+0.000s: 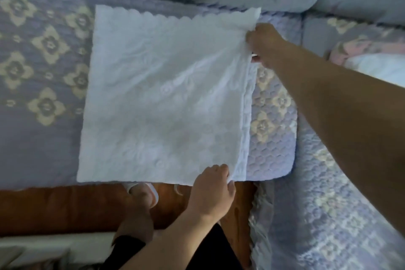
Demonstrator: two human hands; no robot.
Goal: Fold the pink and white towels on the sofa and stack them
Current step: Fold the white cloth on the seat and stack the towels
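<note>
Sofa (43, 149) cover carries the white towel (162, 98), folded flat. I see my left hand (213, 190) pinching its near right corner, my right hand (266, 45) pinching the far right corner.

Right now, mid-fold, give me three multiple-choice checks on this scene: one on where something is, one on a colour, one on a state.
1. Where does the right hand grip the white towel?
A. far right corner
B. near left corner
C. centre

2. What colour is the sofa cover under the towel?
A. red with stripes
B. lavender with cream flowers
C. plain black

3. What state is the towel in?
A. rolled into a tube
B. crumpled in a heap
C. doubled over, lying flat

Answers: 1 A, its fingers bunch the cloth at the corner nearest the back cushions. 2 B, pale flower motifs show on purple fabric left of the towel. 3 C, a second layer's edge shows along the right side, where the left hand pinches the near corner.
</note>
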